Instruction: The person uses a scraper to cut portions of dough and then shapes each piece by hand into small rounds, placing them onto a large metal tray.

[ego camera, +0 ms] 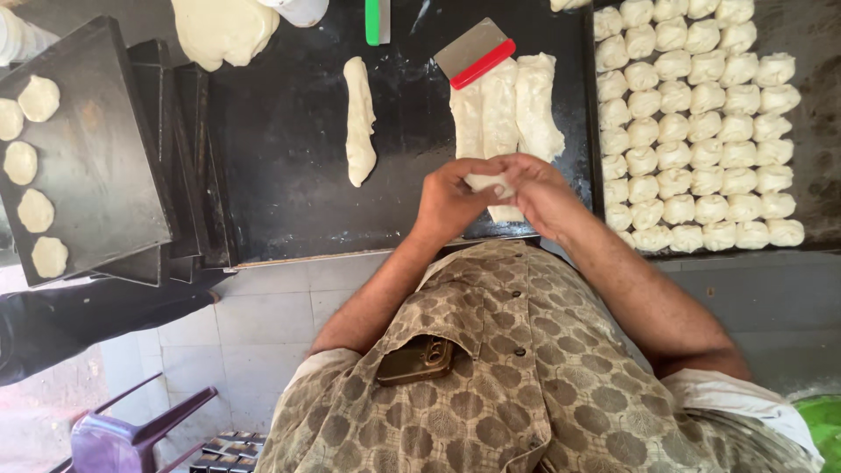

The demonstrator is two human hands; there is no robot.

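Note:
My left hand (448, 200) and my right hand (541, 191) meet over the near edge of the black worktop (289, 158), both closed on a small piece of white dough (489, 182). Just beyond them lie three thick dough strips (508, 109) side by side, with a metal scraper with a red handle (476, 52) resting on their far ends. A single long dough roll (358, 118) lies apart to the left. To the right, several rows of folded dough pieces (692, 123) fill the surface.
A stack of dark trays (105, 158) at left carries several flat dough discs (37, 98). A big dough lump (223, 31) sits at the far edge. A purple plastic chair (131, 434) stands on the tiled floor, a green tub (825, 425) at right.

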